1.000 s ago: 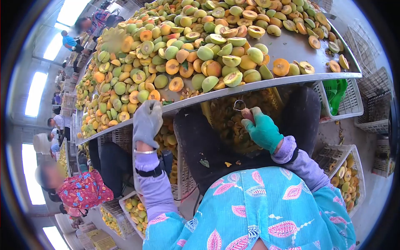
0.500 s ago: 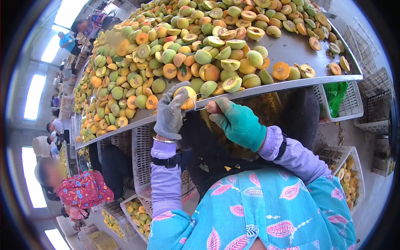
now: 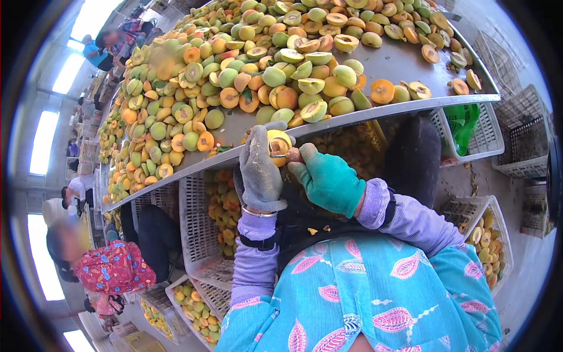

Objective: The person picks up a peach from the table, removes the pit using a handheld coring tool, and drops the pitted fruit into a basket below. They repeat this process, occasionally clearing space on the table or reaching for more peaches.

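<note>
At the near edge of the desk (image 3: 399, 66), the left hand (image 3: 261, 170) keeps a snug, curled grip on an apricot half (image 3: 280, 137), while the right hand (image 3: 331, 182) clasps a wire-loop tool (image 3: 294, 155), probably best turned shallowly around the fruit's centre.

head view: one worn camera, wide field, facing forward and down.
the lens sits at head height, above the shirt (image 3: 363, 293) at the lower edge; the left hand (image 3: 262, 173) and right hand (image 3: 333, 180) lie near it, mid-frame. the table (image 3: 404, 64) spans the upper frame beyond them. the round, dark-edged field bends straight lines, reaching a crate (image 3: 531, 144) at right and a distant window (image 3: 45, 144) at left.
</note>
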`<state>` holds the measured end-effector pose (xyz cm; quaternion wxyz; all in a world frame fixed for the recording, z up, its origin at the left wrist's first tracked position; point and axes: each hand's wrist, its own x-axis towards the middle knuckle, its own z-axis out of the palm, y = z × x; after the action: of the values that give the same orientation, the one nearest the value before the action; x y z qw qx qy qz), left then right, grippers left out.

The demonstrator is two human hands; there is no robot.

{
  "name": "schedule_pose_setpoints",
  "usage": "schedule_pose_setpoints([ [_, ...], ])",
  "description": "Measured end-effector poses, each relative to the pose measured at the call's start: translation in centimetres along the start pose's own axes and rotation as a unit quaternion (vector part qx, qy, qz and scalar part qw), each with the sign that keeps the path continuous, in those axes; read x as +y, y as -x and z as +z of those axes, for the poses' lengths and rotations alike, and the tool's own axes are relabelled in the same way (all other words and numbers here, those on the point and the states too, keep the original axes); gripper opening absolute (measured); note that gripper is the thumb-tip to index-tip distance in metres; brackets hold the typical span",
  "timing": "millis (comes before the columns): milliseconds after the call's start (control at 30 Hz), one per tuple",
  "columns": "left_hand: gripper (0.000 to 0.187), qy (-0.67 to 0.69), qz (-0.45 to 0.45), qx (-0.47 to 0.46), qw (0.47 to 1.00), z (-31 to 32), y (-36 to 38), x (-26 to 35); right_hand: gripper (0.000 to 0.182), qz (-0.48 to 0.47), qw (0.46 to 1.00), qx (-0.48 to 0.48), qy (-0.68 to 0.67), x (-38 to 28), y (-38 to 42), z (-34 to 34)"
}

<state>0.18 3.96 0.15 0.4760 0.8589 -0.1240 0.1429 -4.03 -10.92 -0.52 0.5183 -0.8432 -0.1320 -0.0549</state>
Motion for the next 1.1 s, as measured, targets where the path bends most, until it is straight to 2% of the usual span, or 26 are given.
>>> schedule_pose_setpoints([
  [33,0.029,-0.166,0.105,0.005,0.980,-0.2,0.2,-0.6,0.026,0.005,1.000,-0.009,-0.003,0.2,0.3,0.3],
  [100,0.028,-0.157,0.115,-0.022,0.981,-0.5,0.2,-1.4,0.027,0.011,1.000,-0.017,-0.005,0.4,0.7,0.8],
  [167,0.029,-0.144,0.128,-0.050,0.980,-0.7,-0.3,-1.7,0.028,0.057,0.994,-0.022,-0.094,0.3,1.0,1.0],
  [233,0.030,-0.277,0.330,-0.007,0.902,-1.3,-1.0,-0.5,0.028,0.078,0.992,-0.021,-0.100,-0.2,1.3,0.6],
  [267,0.030,-0.278,0.332,-0.007,0.901,-1.1,-0.8,0.5,0.029,0.096,0.989,-0.020,-0.107,-0.5,1.2,0.5],
  [300,0.034,-0.077,0.196,0.006,0.978,-0.4,-0.3,2.5,0.029,0.096,0.989,-0.017,-0.109,-0.8,1.3,0.5],
  [333,0.038,0.128,0.046,0.017,0.991,0.3,0.1,3.7,0.029,0.109,0.986,-0.008,-0.128,-1.1,1.3,0.6],
  [367,0.038,0.127,0.048,0.016,0.991,0.9,0.3,3.8,0.029,0.121,0.982,0.000,-0.147,-1.3,1.3,0.7],
  [433,0.049,0.325,-0.130,0.078,0.933,1.7,0.9,3.5,0.031,0.100,0.975,0.020,-0.197,-0.8,1.8,2.5],
  [467,0.049,0.326,-0.130,0.078,0.933,1.7,0.9,3.2,0.033,0.078,0.966,0.038,-0.243,-0.4,1.9,3.1],
  [500,0.052,0.320,-0.151,0.067,0.933,1.7,1.0,3.0,0.037,0.230,0.884,-0.086,-0.398,-1.8,1.6,1.6],
  [533,0.056,0.315,-0.172,0.056,0.932,1.6,0.9,2.9,0.037,0.230,0.885,-0.087,-0.396,-2.3,1.5,0.6],
  [600,0.053,0.300,-0.170,0.034,0.938,0.8,0.5,3.6,0.040,0.300,0.738,-0.223,-0.562,-2.5,1.2,-1.0],
  [633,0.054,0.318,-0.200,-0.002,0.927,0.5,0.3,4.1,0.041,0.314,0.688,-0.221,-0.615,-2.3,1.4,-0.9],
  [667,0.054,0.333,-0.229,-0.040,0.914,0.2,0.2,4.4,0.041,0.311,0.689,-0.221,-0.616,-2.0,1.5,-0.9],
  [733,0.054,0.343,-0.245,-0.030,0.906,1.0,0.5,4.3,0.041,0.347,0.554,-0.252,-0.713,-1.5,1.9,-1.0],
  [767,0.053,0.371,-0.253,-0.025,0.893,1.5,0.7,3.9,0.040,0.340,0.638,-0.234,-0.650,-1.5,2.1,-1.0],
  [800,0.051,0.400,-0.262,-0.020,0.878,1.8,0.9,3.6,0.040,0.341,0.638,-0.232,-0.650,-1.5,2.2,-1.2],
  [867,0.051,0.409,-0.269,-0.026,0.871,2.3,1.2,3.3,0.039,0.323,0.673,-0.239,-0.621,-1.4,2.3,-1.9],
  [900,0.051,0.433,-0.296,-0.009,0.852,2.5,1.3,3.7,0.039,0.348,0.562,-0.247,-0.709,-0.9,2.5,-1.9],
  [933,0.050,0.456,-0.321,0.009,0.830,2.7,1.3,3.9,0.039,0.350,0.564,-0.247,-0.706,-0.6,2.9,-2.4],
  [967,0.049,0.517,-0.346,0.048,0.782,3.0,1.3,3.4,0.039,0.314,0.551,-0.264,-0.727,-0.5,3.3,-3.1],
  [1000,0.049,0.519,-0.345,0.051,0.780,2.7,1.4,2.7,0.040,0.277,0.536,-0.281,-0.746,-0.8,3.5,-4.0],
  [1033,0.048,0.472,-0.316,0.016,0.823,2.0,1.5,1.9,0.039,0.289,0.683,-0.238,-0.627,-2.0,3.4,-5.7],
  [1067,0.047,0.421,-0.287,-0.021,0.860,1.4,1.7,1.3,0.032,0.265,0.824,-0.197,-0.461,0.1,3.2,-5.4],
  [1100,0.047,0.424,-0.290,-0.023,0.858,1.1,1.9,1.2,0.028,0.186,0.944,-0.106,-0.251,2.8,3.8,-3.9],
])
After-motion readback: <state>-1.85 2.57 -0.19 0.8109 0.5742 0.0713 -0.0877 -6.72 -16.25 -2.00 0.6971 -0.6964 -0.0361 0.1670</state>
